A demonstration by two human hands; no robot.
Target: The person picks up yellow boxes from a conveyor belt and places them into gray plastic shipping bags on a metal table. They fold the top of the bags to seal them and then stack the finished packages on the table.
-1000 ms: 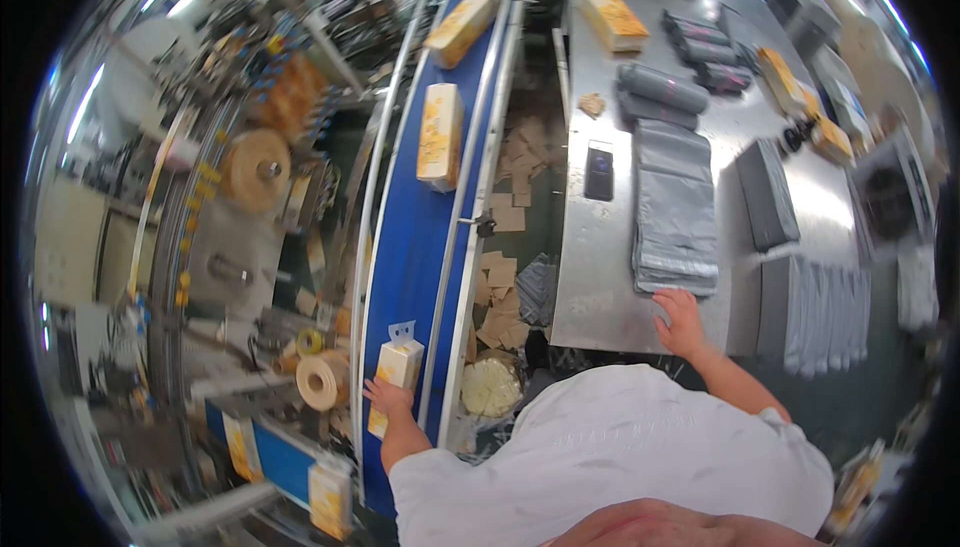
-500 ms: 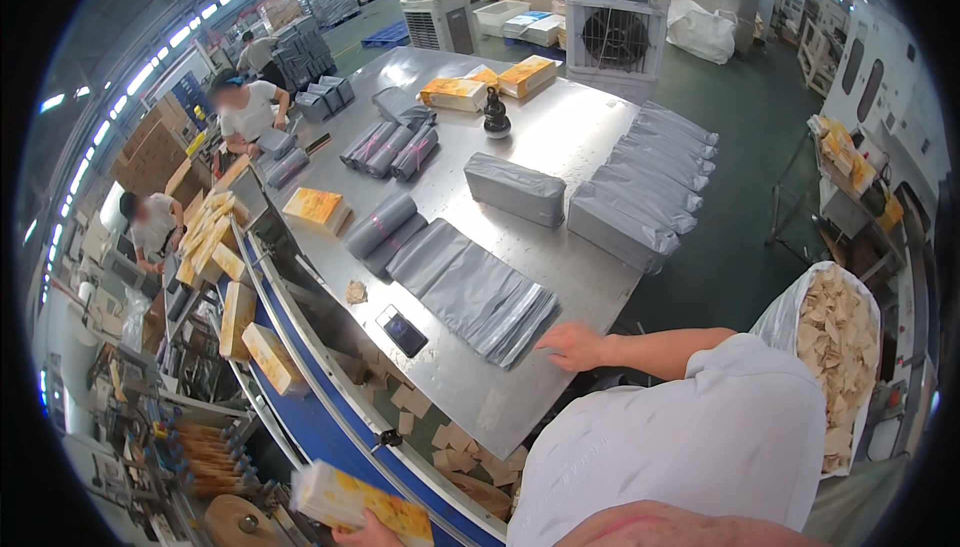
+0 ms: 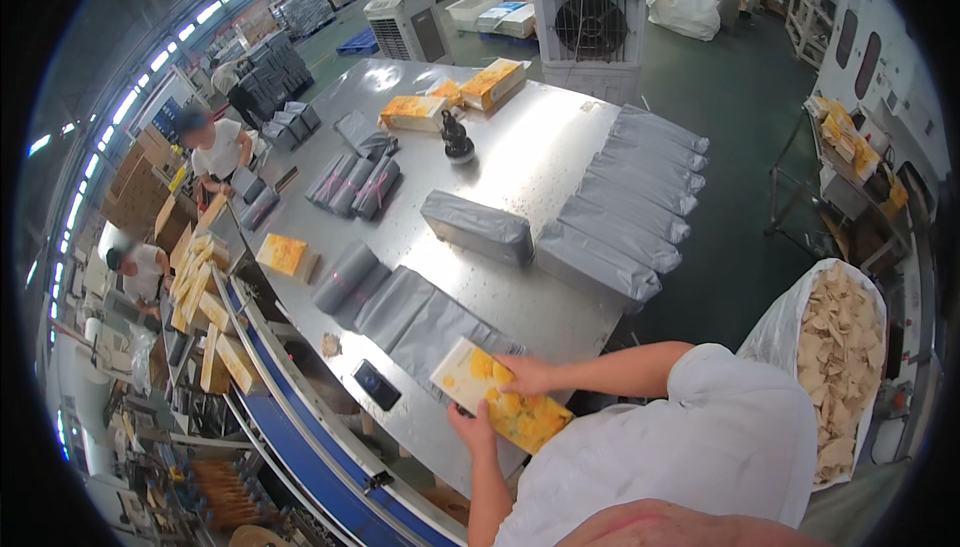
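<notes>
A long yellow-and-white tissue pack (image 3: 515,415) is between my two hands, over the near edge of the metal table (image 3: 445,447). My left hand (image 3: 474,428) grips its lower left side. From the other side, my right hand (image 3: 527,375) lies on the pack with its fingers over the printed face. Just beyond the pack, a flat stack of grey plastic bags (image 3: 425,322) is partly covered by it. Two rolled grey bag bundles (image 3: 350,279) adjoin that stack, and a dark phone (image 3: 376,384) lies to the left.
Filled grey bags (image 3: 620,212) line the table's right side, beside a single grey package (image 3: 477,228). A black bottle-like object (image 3: 456,139) stands farther back. On the left runs a blue conveyor (image 3: 290,437) with tissue packs; co-workers stand beyond. A sack of paper scraps (image 3: 838,377) is at right.
My left hand has brought the tissue pack up from the conveyor side to the table's near edge. My right hand has moved from the bag stack's end onto the pack.
</notes>
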